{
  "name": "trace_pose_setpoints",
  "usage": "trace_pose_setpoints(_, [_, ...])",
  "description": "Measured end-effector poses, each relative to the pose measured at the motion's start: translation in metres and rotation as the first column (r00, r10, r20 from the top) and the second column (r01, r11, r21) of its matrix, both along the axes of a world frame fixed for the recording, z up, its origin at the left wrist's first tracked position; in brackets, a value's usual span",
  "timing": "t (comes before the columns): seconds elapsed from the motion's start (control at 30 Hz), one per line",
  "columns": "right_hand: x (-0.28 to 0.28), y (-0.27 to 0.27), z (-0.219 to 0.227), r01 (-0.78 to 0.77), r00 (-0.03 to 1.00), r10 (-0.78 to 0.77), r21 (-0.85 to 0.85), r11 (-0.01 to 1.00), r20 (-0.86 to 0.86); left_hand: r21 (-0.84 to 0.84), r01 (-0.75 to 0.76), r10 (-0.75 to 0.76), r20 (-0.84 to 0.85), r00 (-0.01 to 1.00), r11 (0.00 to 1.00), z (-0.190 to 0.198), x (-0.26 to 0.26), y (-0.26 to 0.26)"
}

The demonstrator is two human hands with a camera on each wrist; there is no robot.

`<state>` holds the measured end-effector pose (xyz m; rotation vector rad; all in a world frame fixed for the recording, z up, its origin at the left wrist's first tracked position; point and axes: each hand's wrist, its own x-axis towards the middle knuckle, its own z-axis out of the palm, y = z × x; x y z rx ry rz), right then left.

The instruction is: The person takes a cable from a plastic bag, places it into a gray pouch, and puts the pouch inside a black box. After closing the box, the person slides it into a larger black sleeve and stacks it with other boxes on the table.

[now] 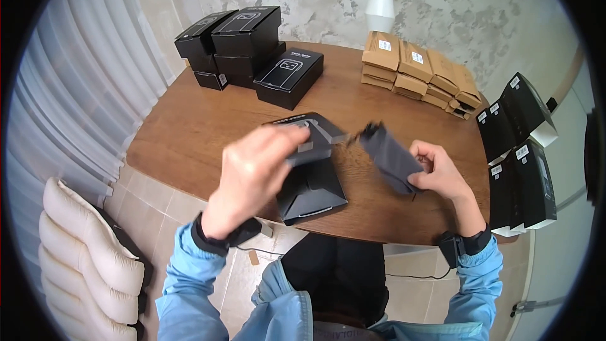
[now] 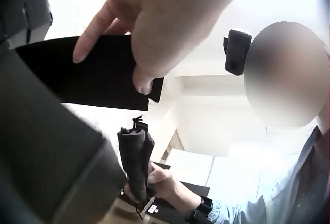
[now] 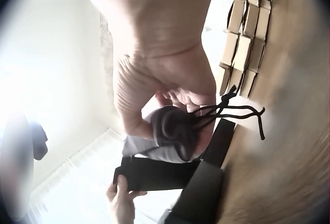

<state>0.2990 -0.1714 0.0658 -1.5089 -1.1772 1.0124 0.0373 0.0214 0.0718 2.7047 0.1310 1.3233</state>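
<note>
My left hand (image 1: 251, 163) grips the raised lid (image 2: 111, 87) of a black cardboard box (image 1: 310, 194), thumb on one face and fingers on the other in the left wrist view. The box stands near the table's front edge, and the hand blurs over part of it in the head view. To its right, my right hand (image 1: 440, 172) holds a dark grey drawstring pouch (image 1: 390, 159) above the table. Black cords (image 3: 242, 111) hang from the pouch in the right wrist view. What is inside the pouch is hidden.
Stacked black boxes (image 1: 245, 44) stand at the back left of the wooden table (image 1: 183, 132). Brown cardboard boxes (image 1: 413, 66) are piled at the back right. More black boxes (image 1: 521, 177) stand along the right edge. A cushioned white seat (image 1: 88, 259) is at lower left.
</note>
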Motion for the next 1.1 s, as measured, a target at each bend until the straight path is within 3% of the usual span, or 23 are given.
trace_pose_setpoints(0.03, [-0.003, 0.003, 0.0, 0.002, 1.0, -0.002, 0.002, 1.0, 0.003, -0.123, -0.001, 0.002, 0.01, 1.0, 0.992, 0.014, 0.004, 0.002])
trace_pose_setpoints(0.1, [-0.013, 0.011, 0.0, 0.051, 0.964, 0.0, 0.183, 0.982, -0.267, -0.306, 0.033, 0.031, 0.203, 0.979, 0.952, 0.026, 0.027, 0.017])
trace_pose_setpoints(0.13, [-0.02, 0.014, 0.001, 0.036, 0.947, 0.029, 0.195, 0.98, -0.32, -0.374, -0.008, 0.103, 0.234, 0.967, 0.927, 0.033, 0.037, 0.023])
trace_pose_setpoints(0.17, [-0.027, 0.019, -0.003, 0.035, 0.94, 0.033, 0.191, 0.981, -0.341, -0.5, 0.054, 0.071, 0.227, 0.971, 0.864, 0.039, 0.043, 0.029])
trace_pose_setpoints(0.23, [-0.046, 0.03, 0.005, -0.034, 0.924, 0.097, 0.173, 0.984, -0.369, -0.268, -0.07, 0.15, 0.291, 0.945, 0.961, 0.037, 0.06, 0.046])
trace_pose_setpoints(0.27, [-0.054, 0.034, 0.01, -0.076, 0.913, 0.126, 0.142, 0.987, -0.388, -0.249, -0.017, 0.085, 0.268, 0.96, 0.968, 0.029, 0.067, 0.058])
trace_pose_setpoints(0.3, [-0.06, 0.039, 0.014, -0.119, 0.901, 0.155, 0.112, 0.987, -0.406, -0.338, 0.001, 0.056, 0.157, 0.986, 0.941, 0.027, 0.064, 0.058])
trace_pose_setpoints(0.37, [-0.067, 0.051, 0.008, -0.145, 0.944, 0.164, 0.084, 0.986, -0.286, 0.011, -0.258, 0.258, -0.049, 0.965, 0.966, 0.006, 0.058, 0.061])
trace_pose_setpoints(0.43, [-0.076, 0.066, -0.006, -0.105, 0.988, 0.129, 0.242, 0.965, -0.087, -0.03, -0.139, 0.134, -0.126, 0.983, 0.99, -0.009, 0.047, 0.057])
trace_pose_setpoints(0.47, [-0.079, 0.069, -0.002, -0.104, 0.988, 0.129, 0.246, 0.964, -0.089, -0.052, -0.089, 0.077, -0.196, 0.978, 0.995, -0.017, 0.04, 0.058])
trace_pose_setpoints(0.53, [-0.084, 0.074, 0.009, -0.208, 0.912, 0.109, 0.219, 0.953, 0.395, -0.079, -0.04, 0.017, -0.265, 0.964, 0.996, -0.028, 0.03, 0.053])
trace_pose_setpoints(0.6, [-0.089, 0.084, 0.008, -0.222, 0.902, 0.113, 0.223, 0.949, 0.417, -0.341, 0.002, -0.134, -0.362, 0.922, 0.94, -0.035, 0.021, 0.045])
trace_pose_setpoints(0.73, [-0.09, 0.096, -0.005, -0.258, 0.87, 0.081, 0.309, 0.916, 0.486, -0.507, -0.058, -0.108, -0.293, 0.95, 0.86, -0.046, 0.021, 0.029])
trace_pose_setpoints(0.87, [-0.085, 0.093, 0.007, -0.255, 0.859, 0.047, 0.346, 0.903, 0.51, -0.542, 0.001, -0.166, -0.255, 0.953, 0.84, -0.039, 0.024, 0.023])
trace_pose_setpoints(0.97, [-0.077, 0.085, 0.02, -0.15, 0.783, -0.098, 0.339, 0.929, 0.614, -0.519, -0.025, -0.064, -0.153, 0.986, 0.854, -0.029, 0.017, 0.009])
trace_pose_setpoints(1.03, [-0.078, 0.079, 0.032, 0.018, 0.702, -0.168, 0.219, 0.976, 0.692, -0.703, -0.075, 0.017, -0.089, 0.996, 0.708, -0.026, 0.009, -0.001])
trace_pose_setpoints(1.07, [-0.077, 0.079, 0.03, 0.018, 0.702, -0.167, 0.217, 0.976, 0.693, -0.7, -0.081, 0.026, -0.089, 0.996, 0.71, -0.029, 0.006, -0.003])
trace_pose_setpoints(1.1, [-0.077, 0.08, 0.027, 0.047, 0.614, -0.142, 0.144, 0.988, 0.776, -0.697, -0.088, 0.035, -0.089, 0.995, 0.711, -0.031, 0.004, -0.005])
